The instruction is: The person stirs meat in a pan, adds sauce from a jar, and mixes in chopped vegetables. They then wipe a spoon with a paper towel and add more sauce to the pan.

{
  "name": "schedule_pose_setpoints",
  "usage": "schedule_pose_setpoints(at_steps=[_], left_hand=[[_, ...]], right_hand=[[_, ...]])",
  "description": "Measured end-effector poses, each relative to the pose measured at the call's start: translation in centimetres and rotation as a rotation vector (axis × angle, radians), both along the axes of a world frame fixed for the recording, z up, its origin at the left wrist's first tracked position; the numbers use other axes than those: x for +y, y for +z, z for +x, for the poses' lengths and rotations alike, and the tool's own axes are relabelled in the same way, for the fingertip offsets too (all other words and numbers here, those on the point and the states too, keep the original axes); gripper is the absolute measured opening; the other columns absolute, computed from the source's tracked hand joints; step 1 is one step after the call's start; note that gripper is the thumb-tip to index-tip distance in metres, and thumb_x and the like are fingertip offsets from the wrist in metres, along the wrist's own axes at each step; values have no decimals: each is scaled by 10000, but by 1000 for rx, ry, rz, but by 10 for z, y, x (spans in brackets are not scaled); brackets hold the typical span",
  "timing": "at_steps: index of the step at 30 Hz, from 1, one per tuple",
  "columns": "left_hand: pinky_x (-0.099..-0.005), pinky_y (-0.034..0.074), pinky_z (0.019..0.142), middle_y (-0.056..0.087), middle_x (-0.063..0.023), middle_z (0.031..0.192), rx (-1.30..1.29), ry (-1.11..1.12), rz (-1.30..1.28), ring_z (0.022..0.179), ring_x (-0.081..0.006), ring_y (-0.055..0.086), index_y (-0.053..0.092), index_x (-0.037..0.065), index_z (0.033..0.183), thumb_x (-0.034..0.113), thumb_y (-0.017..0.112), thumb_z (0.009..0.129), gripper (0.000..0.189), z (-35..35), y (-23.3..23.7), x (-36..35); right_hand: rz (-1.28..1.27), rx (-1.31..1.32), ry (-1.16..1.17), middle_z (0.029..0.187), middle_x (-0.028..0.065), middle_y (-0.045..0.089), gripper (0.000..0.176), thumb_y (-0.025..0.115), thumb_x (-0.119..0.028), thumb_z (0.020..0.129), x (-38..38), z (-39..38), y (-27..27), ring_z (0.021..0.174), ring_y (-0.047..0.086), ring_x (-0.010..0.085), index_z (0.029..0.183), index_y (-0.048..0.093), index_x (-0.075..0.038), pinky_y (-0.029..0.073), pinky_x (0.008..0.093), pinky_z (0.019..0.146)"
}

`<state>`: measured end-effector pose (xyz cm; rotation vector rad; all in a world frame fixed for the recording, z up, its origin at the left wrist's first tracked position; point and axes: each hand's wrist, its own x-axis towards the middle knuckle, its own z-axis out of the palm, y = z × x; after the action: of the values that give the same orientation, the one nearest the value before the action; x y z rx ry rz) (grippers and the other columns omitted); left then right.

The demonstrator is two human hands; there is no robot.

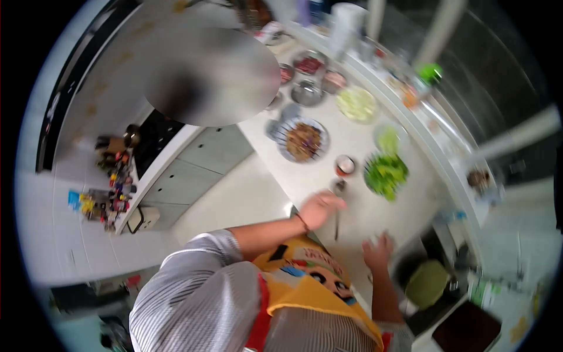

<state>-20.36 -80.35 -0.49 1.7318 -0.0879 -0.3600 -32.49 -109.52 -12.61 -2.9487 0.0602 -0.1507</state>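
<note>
Spoon [336,226] handle twd person, bowl away

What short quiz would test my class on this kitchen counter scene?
1. True or false: the bowl of greens stands on the counter.
2. Fill in: the fingers of the right hand are ___.
3. Which hand is nearer the cup? A) left hand B) right hand

Key: 1 true; 2 spread; 3 A.
</note>
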Motion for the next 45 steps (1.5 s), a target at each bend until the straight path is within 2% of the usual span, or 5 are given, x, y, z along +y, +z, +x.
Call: schedule_pose_setpoints(at_steps=[7,12,23,31,45], left_hand=[[-366,460,1022,657,-108,1132,57,-190,-276,1127,-238,605,746,77,1162,262,651,1000,263,67,-47,14],[-494,297,1192,343,-278,1551,-330,27,433,1435,-442,339,255,-37,1550,429,839,784,1070,96,-132,63],[-486,472,880,670,-162,1076,-373,245,56,1038,-416,597,613,57,1202,156,705,828,398,151,-185,-3],[-459,489,917,682,-163,1052,-213,2,15,1036,-393,610,637,85,1182,229,813,737,500,82,-140,23],[-350,529,934,664,-106,1139,-288,255,293,1037,-234,664,574,54,1261,143,881,686,659,-44,30,120]], right_hand=[[1139,257,-92,1019,140,636,314,594,-180,973,167,124,97,922,609,262,1211,570,22,488,375,857],[408,105,-96,869,139,543,474,807,-360,818,162,218,74,848,607,369,1036,542,-33,504,451,740],[196,-4,249,990,136,537,408,777,-346,809,174,285,14,704,639,337,968,524,-69,543,423,556],[199,-50,756,895,120,580,354,815,-299,743,160,246,86,627,621,326,875,552,-102,518,403,522],[224,233,173,1099,185,580,399,719,-382,895,104,126,-1,863,654,388,973,547,-30,523,514,727]])
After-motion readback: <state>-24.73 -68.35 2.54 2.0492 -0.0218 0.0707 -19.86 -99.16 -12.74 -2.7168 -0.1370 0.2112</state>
